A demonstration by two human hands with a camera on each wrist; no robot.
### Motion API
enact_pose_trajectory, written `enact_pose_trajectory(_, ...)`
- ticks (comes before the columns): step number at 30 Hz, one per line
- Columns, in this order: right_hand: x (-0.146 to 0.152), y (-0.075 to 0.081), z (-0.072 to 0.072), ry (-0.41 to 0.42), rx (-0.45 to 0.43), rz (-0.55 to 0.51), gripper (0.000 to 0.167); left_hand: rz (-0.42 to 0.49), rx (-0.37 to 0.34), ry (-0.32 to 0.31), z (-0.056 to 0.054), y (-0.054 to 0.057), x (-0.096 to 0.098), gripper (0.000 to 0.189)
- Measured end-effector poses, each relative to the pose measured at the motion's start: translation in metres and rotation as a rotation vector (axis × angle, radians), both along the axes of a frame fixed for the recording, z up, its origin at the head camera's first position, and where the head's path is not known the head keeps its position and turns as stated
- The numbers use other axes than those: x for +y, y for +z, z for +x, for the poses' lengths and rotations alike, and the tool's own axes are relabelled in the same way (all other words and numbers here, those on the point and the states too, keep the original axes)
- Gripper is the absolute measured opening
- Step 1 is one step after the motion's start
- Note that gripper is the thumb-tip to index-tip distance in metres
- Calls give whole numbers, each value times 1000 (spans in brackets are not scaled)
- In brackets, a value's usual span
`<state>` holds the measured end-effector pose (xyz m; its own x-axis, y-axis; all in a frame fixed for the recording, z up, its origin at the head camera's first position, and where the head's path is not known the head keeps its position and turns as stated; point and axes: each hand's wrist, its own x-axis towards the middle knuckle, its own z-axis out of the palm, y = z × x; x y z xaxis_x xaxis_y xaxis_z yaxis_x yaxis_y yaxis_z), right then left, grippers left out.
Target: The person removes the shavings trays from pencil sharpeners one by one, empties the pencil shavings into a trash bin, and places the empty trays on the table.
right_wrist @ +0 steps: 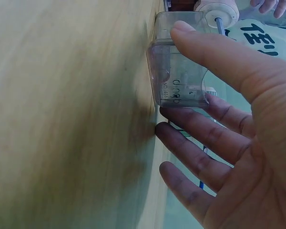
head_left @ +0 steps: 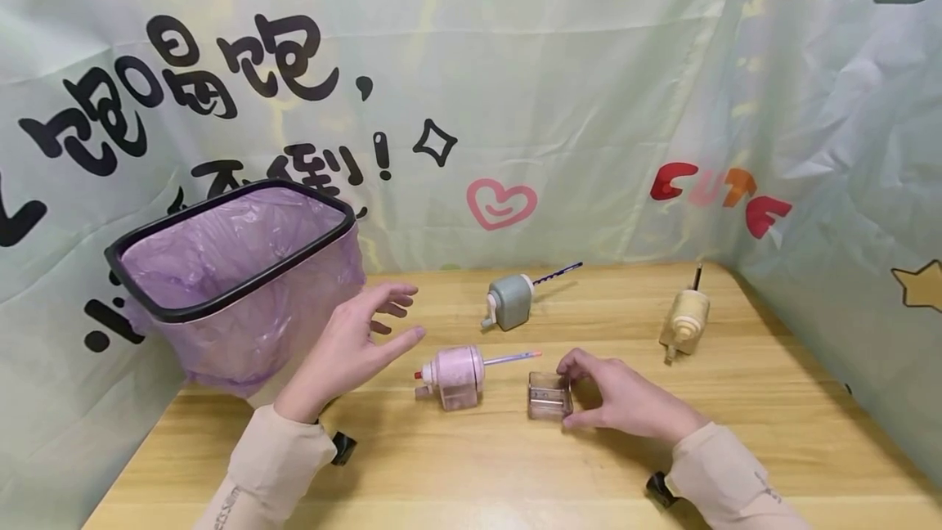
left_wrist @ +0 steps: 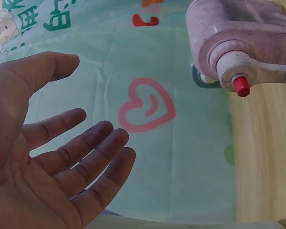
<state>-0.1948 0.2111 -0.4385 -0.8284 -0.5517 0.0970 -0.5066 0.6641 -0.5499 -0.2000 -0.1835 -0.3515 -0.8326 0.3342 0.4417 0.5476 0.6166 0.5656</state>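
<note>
My right hand (head_left: 625,399) has its thumb and fingers around the right end of a small clear pencil sharpener (head_left: 548,401), which rests on the table. In the right wrist view the thumb lies across the sharpener's clear case (right_wrist: 181,76), with fingertips at its far side. My left hand (head_left: 356,339) is held in the air with spread, relaxed fingers and nothing in them. Just right of it stands a pink-purple crank pencil sharpener (head_left: 458,379) with a pencil (head_left: 513,357) in it. Its crank and red tip (left_wrist: 241,86) show in the left wrist view.
A bin (head_left: 243,301) with a black rim and purple liner stands at the left. A grey crank sharpener (head_left: 511,303) holding a dark pencil stands behind, and a cream one (head_left: 688,319) at the right. A printed cloth (head_left: 589,105) hangs around the wooden table (head_left: 471,481).
</note>
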Motion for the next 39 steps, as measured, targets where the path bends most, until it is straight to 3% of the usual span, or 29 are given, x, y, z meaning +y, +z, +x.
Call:
enact_pose_trajectory(9,-1,0,1,4,27,8,60,-35,-11,-43,-10,-9,11,48)
enact_pose_trajectory(15,-1,-3,1,-21,60,12,61,-105,-12,-72,-20,3,27,50)
enact_pose_trajectory(26,-1,-2,1,-5,38,-34,70,-211,-1,-140,-32,23,57,49)
enact_pose_trajectory(31,5,2,2,-51,11,-53,76,-250,-30,-147,-47,27,72,49)
enact_pose_trajectory(39,16,18,3,-110,36,-60,66,-317,-85,-116,-76,31,92,50)
